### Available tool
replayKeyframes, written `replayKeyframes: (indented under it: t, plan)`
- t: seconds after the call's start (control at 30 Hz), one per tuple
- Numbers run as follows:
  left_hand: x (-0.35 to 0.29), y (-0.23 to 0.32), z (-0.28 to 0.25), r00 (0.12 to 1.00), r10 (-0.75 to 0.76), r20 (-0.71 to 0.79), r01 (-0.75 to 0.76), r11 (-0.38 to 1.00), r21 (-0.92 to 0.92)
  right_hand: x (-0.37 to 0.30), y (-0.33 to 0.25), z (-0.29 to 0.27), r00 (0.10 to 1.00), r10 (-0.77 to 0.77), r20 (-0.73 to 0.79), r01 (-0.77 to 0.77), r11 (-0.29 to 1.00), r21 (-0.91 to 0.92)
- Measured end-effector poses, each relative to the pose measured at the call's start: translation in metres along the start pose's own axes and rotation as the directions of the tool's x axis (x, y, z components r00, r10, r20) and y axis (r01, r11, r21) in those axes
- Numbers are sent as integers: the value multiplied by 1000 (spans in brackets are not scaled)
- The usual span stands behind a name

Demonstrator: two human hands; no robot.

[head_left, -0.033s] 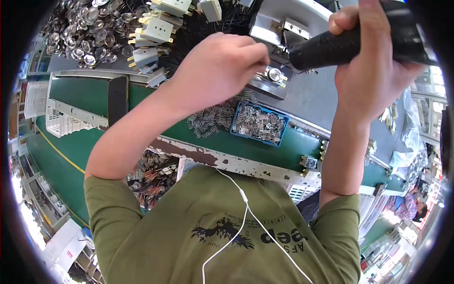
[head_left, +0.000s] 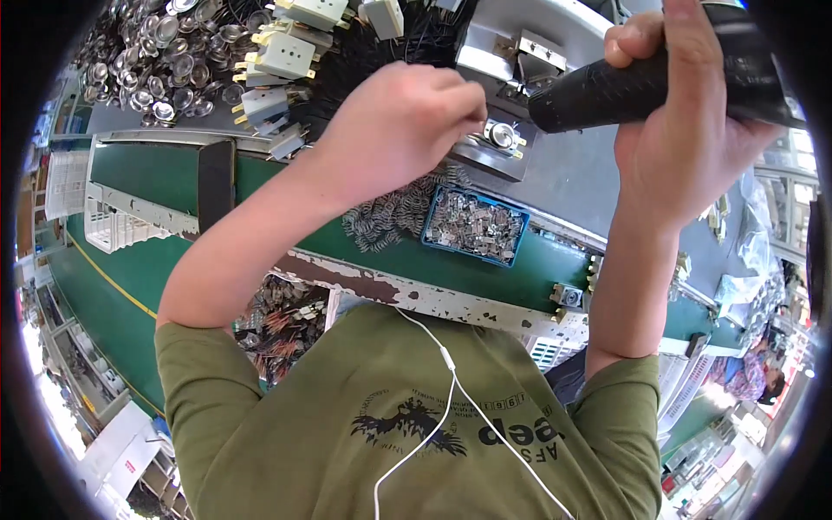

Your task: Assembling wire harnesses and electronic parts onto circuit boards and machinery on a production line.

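My right hand [head_left: 680,130] grips a thick black electric screwdriver [head_left: 607,94], its tapered nose pointing left toward a metal fixture [head_left: 485,158]. On that fixture sits a small part with a round silver top [head_left: 501,134] and brass-coloured tabs. My left hand [head_left: 412,117] is closed with bent fingers just left of this part. Whatever its fingertips pinch is hidden behind the hand. A second metal block with a bracket [head_left: 539,56] stands beyond the screwdriver's nose.
A blue tray [head_left: 475,227] of small metal pieces lies nearer me beside piled springs [head_left: 386,217]. Shiny metal cups [head_left: 165,61], white blocks with brass tabs [head_left: 286,56] and black wires [head_left: 347,87] are heaped far left. A chipped metal rail [head_left: 407,293] borders the green bench.
My left hand has shifted very slightly left. The screwdriver's nose has moved a little, and the thin bit seen before at its tip no longer shows clearly.
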State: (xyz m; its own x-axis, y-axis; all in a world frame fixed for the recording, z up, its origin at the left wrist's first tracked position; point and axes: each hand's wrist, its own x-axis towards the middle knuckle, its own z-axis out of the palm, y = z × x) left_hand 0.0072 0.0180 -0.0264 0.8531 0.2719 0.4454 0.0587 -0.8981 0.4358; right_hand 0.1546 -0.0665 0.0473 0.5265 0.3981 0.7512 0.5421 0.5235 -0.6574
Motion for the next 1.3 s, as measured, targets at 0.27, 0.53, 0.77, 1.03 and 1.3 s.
replayKeyframes:
  t: [0.27,0.53,0.77,1.03,1.3]
  plan:
    - [0,-3,34,995,59,78,-62,997,42,-8,2,-8,998,25,60,-26,999,24]
    - [-3,-16,37,995,65,78,-52,986,-158,-11,6,1,976,215,25,-217,970,112]
    - [-2,-17,36,995,67,72,-55,984,-168,-16,-11,11,964,265,24,-264,942,205]
    - [-1,-18,39,995,76,64,-65,985,-158,-14,14,7,989,133,71,-138,988,73]
    - [-3,-18,39,996,76,49,-66,981,-181,-12,5,2,985,64,161,-68,998,19]
